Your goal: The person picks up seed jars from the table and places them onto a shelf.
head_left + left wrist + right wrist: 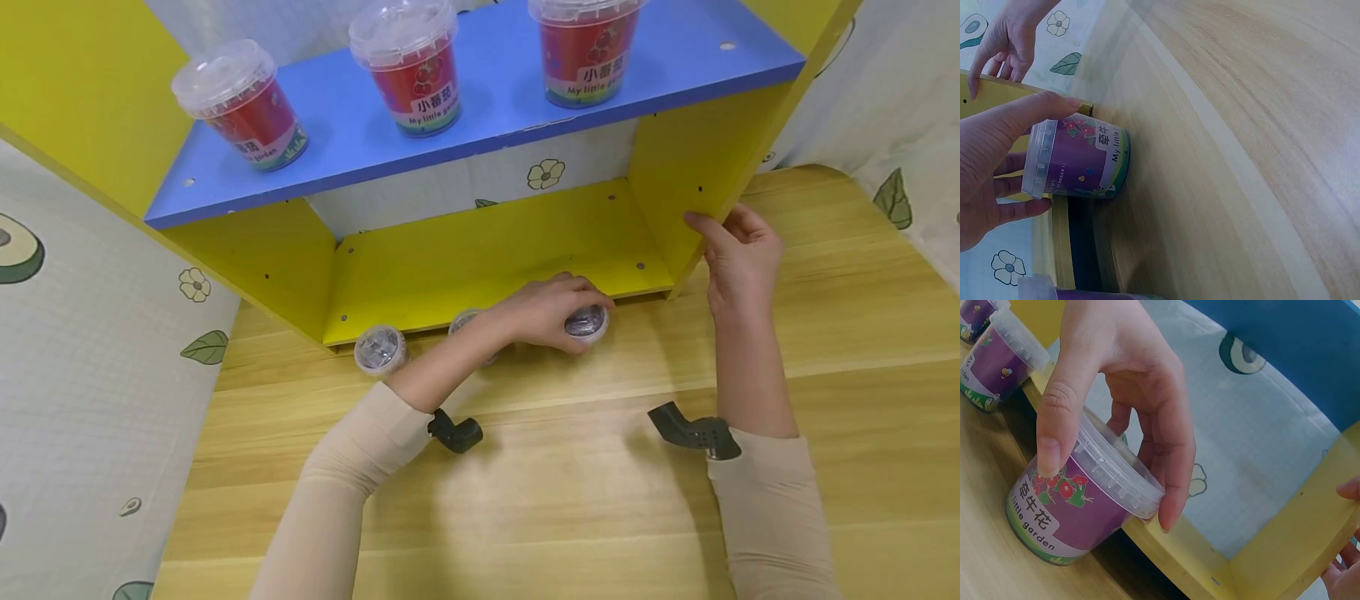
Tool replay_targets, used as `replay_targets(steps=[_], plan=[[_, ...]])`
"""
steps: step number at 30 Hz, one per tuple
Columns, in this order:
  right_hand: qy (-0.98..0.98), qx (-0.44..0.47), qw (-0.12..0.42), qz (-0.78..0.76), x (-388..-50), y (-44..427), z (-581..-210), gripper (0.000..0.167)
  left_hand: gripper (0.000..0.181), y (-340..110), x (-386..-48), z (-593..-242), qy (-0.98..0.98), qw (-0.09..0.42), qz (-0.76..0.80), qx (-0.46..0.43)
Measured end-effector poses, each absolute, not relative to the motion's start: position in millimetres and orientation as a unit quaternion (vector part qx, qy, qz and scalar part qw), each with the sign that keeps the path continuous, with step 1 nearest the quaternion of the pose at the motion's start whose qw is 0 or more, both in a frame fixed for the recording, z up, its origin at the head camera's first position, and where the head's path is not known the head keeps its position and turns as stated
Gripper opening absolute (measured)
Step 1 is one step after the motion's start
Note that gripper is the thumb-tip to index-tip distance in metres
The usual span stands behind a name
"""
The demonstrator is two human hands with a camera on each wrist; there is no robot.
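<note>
I see left hand (551, 312) gripping morning-glory cup (586, 322) by bottom shelf (465, 262) front edge; right hand (744, 262) pinches side panel (660, 196), presumably bracing.

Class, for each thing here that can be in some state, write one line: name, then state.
Left red cup: lidded, upright on the blue shelf
Middle red cup: lidded, upright
Right red cup: lidded, upright
Left purple cup: lidded, upright
Middle purple cup: lidded, upright
Right purple cup: lidded, upright, gripped
Shelf unit: standing on the wooden table
Left hand: gripping the right purple cup
Right hand: gripping the shelf unit's side panel
</note>
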State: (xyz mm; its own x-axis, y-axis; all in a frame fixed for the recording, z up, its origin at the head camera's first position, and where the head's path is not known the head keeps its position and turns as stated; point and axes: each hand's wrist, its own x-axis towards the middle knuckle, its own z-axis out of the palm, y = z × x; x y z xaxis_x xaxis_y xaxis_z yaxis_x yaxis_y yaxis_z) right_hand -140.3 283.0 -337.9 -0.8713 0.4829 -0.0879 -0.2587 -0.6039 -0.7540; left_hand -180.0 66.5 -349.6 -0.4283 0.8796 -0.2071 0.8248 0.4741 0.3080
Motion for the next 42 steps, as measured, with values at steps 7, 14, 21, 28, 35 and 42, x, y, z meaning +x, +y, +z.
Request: replay_targets(steps=[7,14,21,28,35,42], plan=[[-0.393,-0.142,0.208,0.884,-140.6,282.8,-337.3,0.032,0.06,65.6,-179.6,-348.2,0.842,0.169,0.081,0.506],[-0.39,-0.138,0.213,0.885,-141.4,282.2,-337.1,0.031,0.06,65.8,-178.3,-346.5,0.844,0.168,0.077,0.504],[-0.391,-0.138,0.21,0.885,-141.2,282.0,-337.0,0.032,0.061,65.6,-177.5,-343.8,0.844,0.172,0.088,0.5],[-0.387,-0.141,0.212,0.886,-141.5,282.1,-336.5,0.032,0.061,64.6,-176.3,-330.9,0.838,0.163,0.114,0.508],[-0.382,-0.135,0.216,0.889,-141.3,281.7,-337.8,0.033,0.061,64.6,-171.1,-322.6,0.837,0.15,0.097,0.518],[-0.379,-0.135,0.214,0.89,-141.1,281.9,-338.3,0.034,0.059,66.0,-167.0,-320.6,0.836,0.153,0.085,0.52]])
